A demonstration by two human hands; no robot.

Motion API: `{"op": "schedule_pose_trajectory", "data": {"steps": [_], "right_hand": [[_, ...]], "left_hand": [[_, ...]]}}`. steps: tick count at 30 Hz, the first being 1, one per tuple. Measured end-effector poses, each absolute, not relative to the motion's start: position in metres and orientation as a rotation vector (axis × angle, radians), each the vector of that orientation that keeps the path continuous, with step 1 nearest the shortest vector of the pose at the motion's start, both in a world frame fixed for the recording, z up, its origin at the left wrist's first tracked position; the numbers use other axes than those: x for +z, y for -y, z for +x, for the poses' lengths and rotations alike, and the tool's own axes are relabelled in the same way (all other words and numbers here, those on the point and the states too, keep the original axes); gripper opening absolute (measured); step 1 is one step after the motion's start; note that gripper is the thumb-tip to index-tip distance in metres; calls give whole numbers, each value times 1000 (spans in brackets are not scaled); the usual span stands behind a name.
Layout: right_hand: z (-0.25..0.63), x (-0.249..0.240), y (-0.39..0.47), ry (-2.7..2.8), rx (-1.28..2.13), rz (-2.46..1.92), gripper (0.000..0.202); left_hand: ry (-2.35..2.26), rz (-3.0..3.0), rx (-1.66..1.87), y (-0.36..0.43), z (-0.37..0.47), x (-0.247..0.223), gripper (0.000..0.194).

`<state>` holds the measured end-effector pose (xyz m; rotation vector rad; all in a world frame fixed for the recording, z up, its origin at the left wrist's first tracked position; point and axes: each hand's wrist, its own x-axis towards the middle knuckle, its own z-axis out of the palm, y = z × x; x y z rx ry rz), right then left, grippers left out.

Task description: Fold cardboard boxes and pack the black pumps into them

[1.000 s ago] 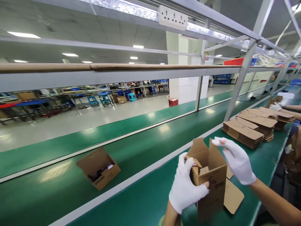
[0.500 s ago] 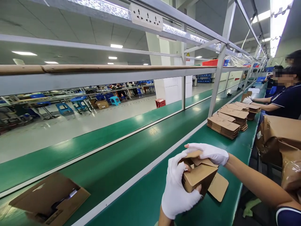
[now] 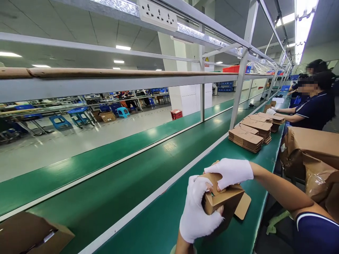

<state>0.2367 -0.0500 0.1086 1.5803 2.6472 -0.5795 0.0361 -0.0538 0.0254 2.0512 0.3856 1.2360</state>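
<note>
A small brown cardboard box [image 3: 227, 199] is held above the green bench, with a long flap sticking out at its lower right. My left hand [image 3: 197, 208], in a white glove with bare fingertips, is wrapped round the box's left side. From above, my right hand [image 3: 229, 173], gloved the same way, grips the folded flaps at the box's top end. The inside of the box is mostly hidden by my hands and the flaps.
Stacks of flat cardboard [image 3: 246, 137] lie further up the bench [image 3: 164, 225]. An open box [image 3: 34, 233] sits on the green conveyor [image 3: 111, 176] at lower left. Brown-wrapped cartons [image 3: 312, 148] stand at the right, near a co-worker [image 3: 315, 109]. A metal frame [image 3: 241, 81] rises beyond.
My right hand has shifted left over the box top, and the flaps there are pressed further in. The open box on the conveyor has moved toward the lower left corner.
</note>
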Motion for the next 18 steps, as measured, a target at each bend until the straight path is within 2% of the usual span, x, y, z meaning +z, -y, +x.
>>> {"op": "schedule_pose_trajectory", "data": {"steps": [3,6,8,10,12,15,18], "right_hand": [[232,98,51,-2722,-298,1626,39],[237,94,50,-2830,-223,1669,41],[241,98,53,-3029,-124,1783,31],[239,104,60,-3276,194,1863,25],[226,110,73,-3435,460,1579,29],[199,108,90,-3320,398,919,39],[185,96,93,-3203,454,797,19]], "left_hand": [[-381,2060,1239,51,32,25,32],[-370,2022,1238,49,26,24,34],[-401,1930,1278,46,20,24,36],[-525,1737,1400,40,12,21,37],[-709,1385,1536,30,3,17,39],[-835,832,1598,14,-8,7,48],[-877,792,1568,3,-10,-2,55]]}}
